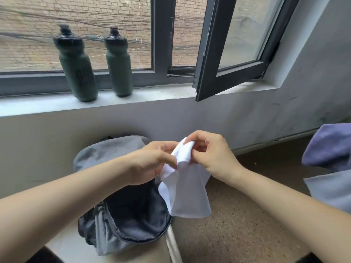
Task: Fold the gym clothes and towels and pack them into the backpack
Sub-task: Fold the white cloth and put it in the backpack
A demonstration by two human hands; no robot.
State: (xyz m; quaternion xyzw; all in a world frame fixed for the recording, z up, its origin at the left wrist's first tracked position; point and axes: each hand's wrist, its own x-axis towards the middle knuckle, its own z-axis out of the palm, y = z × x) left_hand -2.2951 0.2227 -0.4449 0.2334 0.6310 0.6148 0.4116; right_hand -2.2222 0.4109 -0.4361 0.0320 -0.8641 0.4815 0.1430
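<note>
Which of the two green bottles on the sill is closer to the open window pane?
The right bottle; the left bottle stands farther along the sill from the open pane.

We find nothing here that we can read. The only marking we see is on the left bottle (pixel 79 69), the nearer of the two standing on the far windowsill (pixel 161 93). It has dark block lettering printed on the lower half of its green body. The print is too blurred and too close in tone to the bottle for us to make out a letter, a word or a brand.
</note>
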